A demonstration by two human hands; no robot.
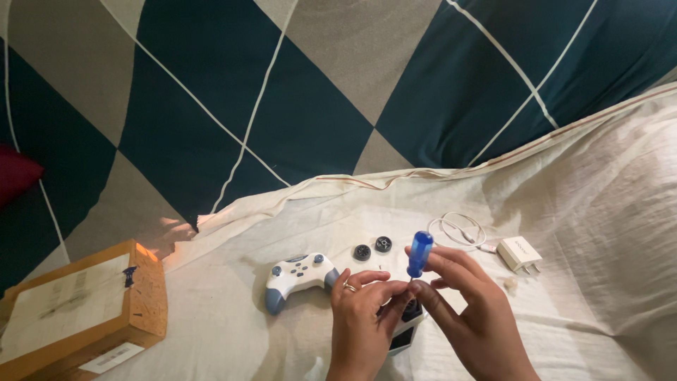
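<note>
- Dim indoor scene; warm, yellowish cast throughout.
- Brightest zone: the white sheet point(564, 212) at right and centre; the checked cover point(282, 92) behind stays dark.
- A small orange light patch falls on the top edge of the cardboard box point(84, 310) and the cloth beside it.
- Soft shadows lie under both hands.
- Slight softness and grain overall; no glare.

dim warm light; teal-and-grey diamond bedcover point(282, 106) behind, cream sheet point(599, 212) spread over it.
</note>
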